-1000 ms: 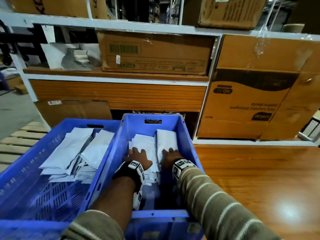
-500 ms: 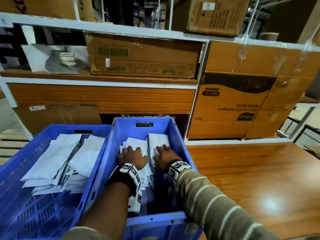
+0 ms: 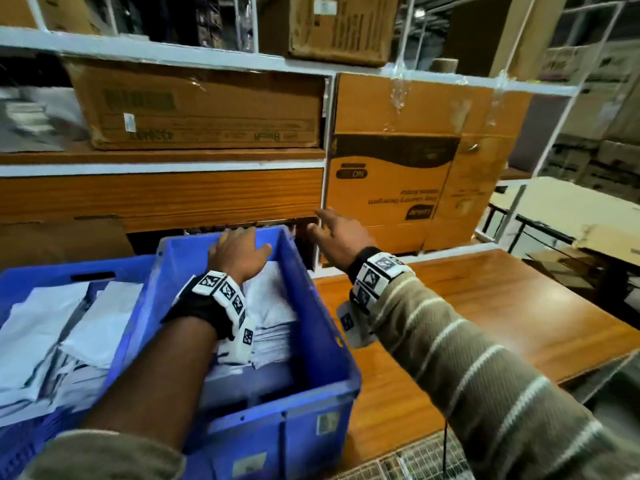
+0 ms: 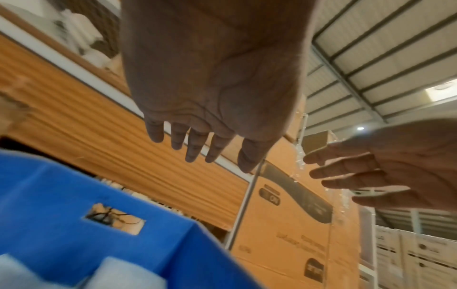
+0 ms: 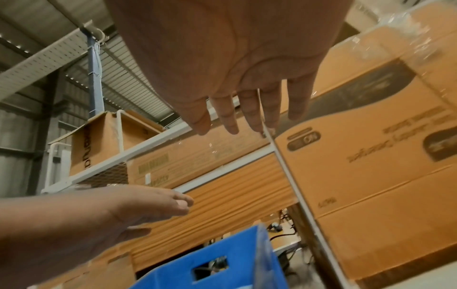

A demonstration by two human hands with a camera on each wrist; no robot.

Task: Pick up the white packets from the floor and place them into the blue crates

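Observation:
Two blue crates stand side by side. The right crate [image 3: 322, 344] holds a stack of white packets [image 3: 273, 317]; the left crate [image 3: 45, 275] holds more white packets [image 3: 69, 327]. My left hand [image 3: 239, 249] hovers over the far end of the right crate, fingers straight, holding nothing. My right hand [image 3: 332, 233] is raised past the crate's right wall, fingers spread and empty. The left wrist view shows my left hand [image 4: 197, 148] open above the crate's far wall [image 4: 74, 224], and the right wrist view shows my right hand [image 5: 247, 121] open in the air.
A wooden table top [image 3: 485, 327] lies right of the crates. Shelving behind carries cardboard boxes [image 3: 391, 181], with a wooden drawer front [image 3: 162, 195] just beyond the crates. A wire mesh surface [image 3: 415, 459] sits at the near right.
Both hands have lifted off the packets in the right crate. The right hand moved up and right, out over the crate's edge; the left hand moved toward the crate's far wall.

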